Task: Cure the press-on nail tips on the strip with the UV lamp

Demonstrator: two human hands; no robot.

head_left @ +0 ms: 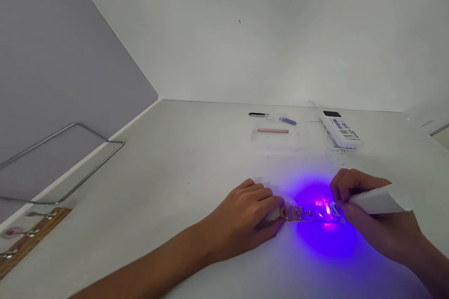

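My left hand lies on the white table with its fingers pinched on the end of a clear strip of nail tips. My right hand is wrapped round a white handheld UV lamp. The lamp's tip sits at the right end of the strip. It throws a violet glow over the tips and the table around them. Both hands rest low near the table's front edge.
Farther back lie a black-handled tool, a blue-grey nail file, a pink pen-like tool in a clear sleeve and a white device with a cable. A wire rack and a wooden strip are at the left.
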